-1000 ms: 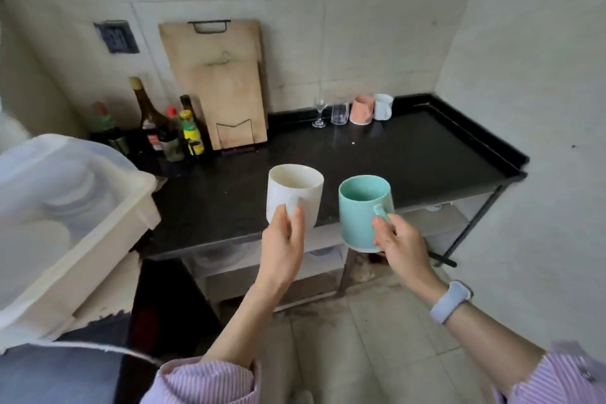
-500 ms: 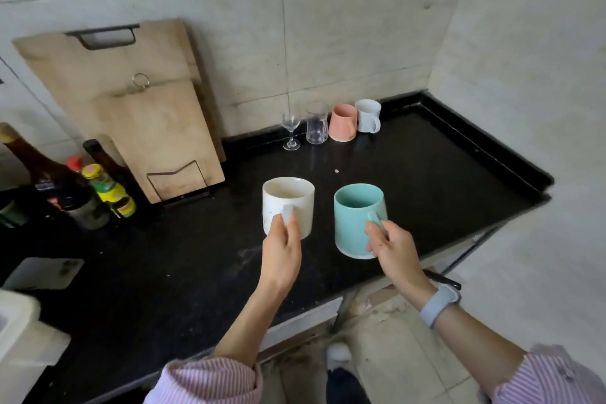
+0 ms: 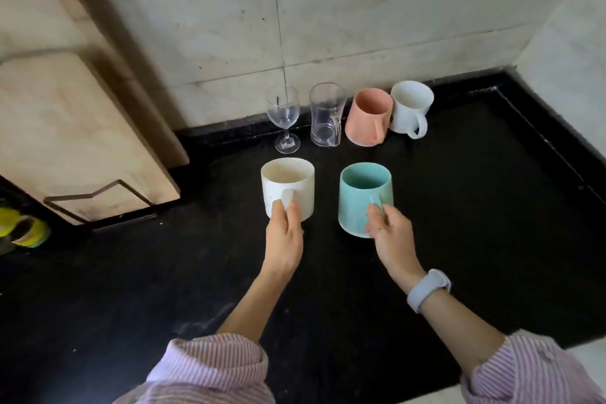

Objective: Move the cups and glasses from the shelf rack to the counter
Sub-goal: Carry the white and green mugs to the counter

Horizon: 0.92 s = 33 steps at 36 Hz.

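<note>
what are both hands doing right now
Left hand: closed on the handle of the white mug.
Right hand: closed on the handle of the teal mug.

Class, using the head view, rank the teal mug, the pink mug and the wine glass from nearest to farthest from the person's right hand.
1. Teal mug, held in the right hand.
2. Pink mug, behind, by the wall.
3. Wine glass, back left.

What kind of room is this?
Most likely a home kitchen: a black counter against tiled walls, wooden cutting boards leaning there, and mugs and glasses such as a wine glass.
</note>
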Available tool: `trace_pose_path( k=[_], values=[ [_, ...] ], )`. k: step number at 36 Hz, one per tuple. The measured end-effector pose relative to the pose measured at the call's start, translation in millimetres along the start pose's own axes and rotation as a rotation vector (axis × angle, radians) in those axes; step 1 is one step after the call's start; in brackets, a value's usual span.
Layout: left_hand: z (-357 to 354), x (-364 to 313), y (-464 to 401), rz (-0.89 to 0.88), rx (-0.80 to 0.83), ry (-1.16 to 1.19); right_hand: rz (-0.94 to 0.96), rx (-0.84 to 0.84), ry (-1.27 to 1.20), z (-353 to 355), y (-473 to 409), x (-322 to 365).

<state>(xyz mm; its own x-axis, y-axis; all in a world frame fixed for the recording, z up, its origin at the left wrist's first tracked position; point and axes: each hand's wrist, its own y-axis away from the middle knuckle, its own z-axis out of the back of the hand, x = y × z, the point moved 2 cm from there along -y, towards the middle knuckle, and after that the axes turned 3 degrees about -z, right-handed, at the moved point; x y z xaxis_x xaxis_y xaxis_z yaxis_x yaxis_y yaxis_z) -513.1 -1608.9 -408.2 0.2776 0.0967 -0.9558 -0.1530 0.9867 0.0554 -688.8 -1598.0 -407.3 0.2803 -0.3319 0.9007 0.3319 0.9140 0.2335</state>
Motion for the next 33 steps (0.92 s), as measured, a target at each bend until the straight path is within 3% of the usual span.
trace_pose_path(
  k=[16, 27, 33],
  values=[
    [-49, 24, -60, 0.011, -0.001, 0.079, -0.01, 0.015, -0.218, -28, -81, -15],
    [-53, 34, -75, -0.001, -0.037, -0.053, -0.002, 0.068, -0.199, -48, -102, -20],
    [-58, 39, -79, 0.027, 0.024, -0.114, 0.007, 0.03, -0.134, -50, -102, -16]
  ],
)
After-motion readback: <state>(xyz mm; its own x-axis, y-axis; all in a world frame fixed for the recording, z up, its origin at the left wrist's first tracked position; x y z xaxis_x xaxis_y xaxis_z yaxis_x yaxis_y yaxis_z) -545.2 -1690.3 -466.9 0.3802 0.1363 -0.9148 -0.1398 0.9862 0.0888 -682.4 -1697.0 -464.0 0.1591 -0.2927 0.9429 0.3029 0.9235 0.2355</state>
